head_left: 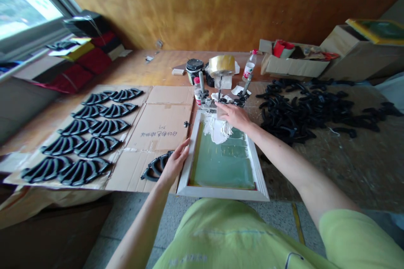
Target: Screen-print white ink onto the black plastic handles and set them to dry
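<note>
A screen-printing frame [263,189] with a green mesh lies in front of me, its pale border flat over the table edge. Thick white ink [216,130] is smeared across the mesh's far end. There my right hand [235,116] is closed on a flat scraper [221,111], whose lower edge is at the ink. Along the frame's left border my left hand [175,162] lies with fingers stretched out. Partly hidden behind that hand is a black fan-shaped ribbed part [153,168]. Metal clamps [206,103] stand at the frame's far side.
Rows of black ribbed parts [91,146] lie on cardboard [164,128] at left. A heap of black pieces [293,109] is at right. Behind the clamps are a tape roll [221,66], a dark tub [195,69] and a bottle [249,67]. An open carton [295,66] stands back right.
</note>
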`<move>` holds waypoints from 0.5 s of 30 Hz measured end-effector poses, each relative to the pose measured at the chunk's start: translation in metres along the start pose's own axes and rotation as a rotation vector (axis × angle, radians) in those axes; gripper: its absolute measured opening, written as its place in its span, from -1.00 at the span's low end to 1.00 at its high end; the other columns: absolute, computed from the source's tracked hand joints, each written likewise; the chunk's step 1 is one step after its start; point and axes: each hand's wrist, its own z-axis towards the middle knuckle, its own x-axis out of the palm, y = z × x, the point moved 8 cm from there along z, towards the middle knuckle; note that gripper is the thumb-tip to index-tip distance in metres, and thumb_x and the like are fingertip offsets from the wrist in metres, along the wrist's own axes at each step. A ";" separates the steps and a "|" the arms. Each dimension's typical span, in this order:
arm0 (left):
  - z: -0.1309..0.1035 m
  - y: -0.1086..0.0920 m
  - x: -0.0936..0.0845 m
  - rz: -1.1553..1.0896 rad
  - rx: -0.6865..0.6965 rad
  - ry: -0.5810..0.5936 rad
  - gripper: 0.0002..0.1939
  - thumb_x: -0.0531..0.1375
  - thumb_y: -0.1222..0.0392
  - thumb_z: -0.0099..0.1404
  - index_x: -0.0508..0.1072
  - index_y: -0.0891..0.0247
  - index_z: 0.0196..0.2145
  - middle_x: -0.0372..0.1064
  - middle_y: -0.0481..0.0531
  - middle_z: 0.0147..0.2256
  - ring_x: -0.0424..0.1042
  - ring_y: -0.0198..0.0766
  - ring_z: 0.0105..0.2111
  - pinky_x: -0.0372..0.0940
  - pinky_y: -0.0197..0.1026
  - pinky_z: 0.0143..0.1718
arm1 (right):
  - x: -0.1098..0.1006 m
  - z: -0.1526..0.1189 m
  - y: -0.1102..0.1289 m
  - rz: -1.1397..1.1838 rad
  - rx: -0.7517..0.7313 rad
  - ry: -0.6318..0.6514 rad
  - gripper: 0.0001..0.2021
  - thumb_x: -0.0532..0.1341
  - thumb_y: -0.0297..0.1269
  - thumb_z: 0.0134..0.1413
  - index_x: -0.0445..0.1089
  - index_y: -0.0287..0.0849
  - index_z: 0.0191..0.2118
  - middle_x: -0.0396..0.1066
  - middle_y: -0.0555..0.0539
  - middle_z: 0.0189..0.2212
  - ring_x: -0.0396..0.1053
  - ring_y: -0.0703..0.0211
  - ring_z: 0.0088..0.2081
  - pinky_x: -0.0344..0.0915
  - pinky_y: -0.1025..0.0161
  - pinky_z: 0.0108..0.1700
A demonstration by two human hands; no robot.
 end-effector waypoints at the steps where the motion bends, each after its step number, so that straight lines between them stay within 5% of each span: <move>1: -0.002 -0.011 0.000 -0.001 0.009 0.019 -0.38 0.20 -0.22 0.16 0.43 0.16 0.09 0.52 0.03 -0.32 0.44 -0.25 -0.46 0.28 -0.30 -0.52 | -0.010 0.008 -0.011 -0.016 0.046 -0.035 -0.48 0.24 -0.30 0.11 0.24 0.02 0.21 0.43 -0.06 -0.19 0.36 0.07 -0.21 0.26 0.16 -0.12; 6: 0.007 -0.088 0.012 -0.135 0.275 0.024 -0.39 0.02 -0.34 0.23 0.50 0.21 -0.12 0.49 0.04 -0.34 0.45 -0.27 -0.44 0.33 -0.28 -0.48 | -0.056 -0.018 -0.096 -0.024 0.360 -0.311 -0.71 0.13 -0.31 0.17 0.38 -0.15 0.01 0.46 -0.09 -0.29 0.38 0.04 -0.25 0.25 0.16 -0.15; 9: 0.015 -0.127 0.028 -0.237 0.446 -0.002 -0.44 0.04 -0.29 0.25 0.45 0.22 -0.08 0.49 0.06 -0.26 0.48 -0.23 -0.27 0.38 -0.26 -0.34 | -0.031 -0.060 -0.125 0.009 0.517 -0.287 -0.82 0.12 -0.30 0.15 0.40 -0.21 -0.18 0.46 -0.12 -0.36 0.38 0.03 -0.28 0.25 0.17 -0.19; 12: 0.020 -0.129 0.036 -0.305 0.456 -0.092 -0.45 0.04 -0.26 0.27 0.38 0.20 0.00 0.49 0.07 -0.23 0.48 -0.25 -0.25 0.37 -0.31 -0.38 | 0.026 -0.083 -0.095 0.061 0.328 -0.051 -0.78 0.23 -0.21 0.08 0.39 -0.20 -0.17 0.46 -0.14 -0.27 0.37 0.03 -0.20 0.26 0.15 -0.12; 15: 0.020 -0.079 0.052 -0.320 0.277 -0.058 -0.44 0.08 -0.24 0.27 0.33 0.23 0.02 0.50 0.15 -0.16 0.49 -0.23 -0.26 0.38 -0.31 -0.41 | 0.059 -0.098 -0.037 0.003 0.115 0.075 -0.75 0.29 -0.25 0.06 0.40 -0.12 -0.11 0.42 -0.12 -0.16 0.30 0.01 -0.08 0.22 0.09 -0.02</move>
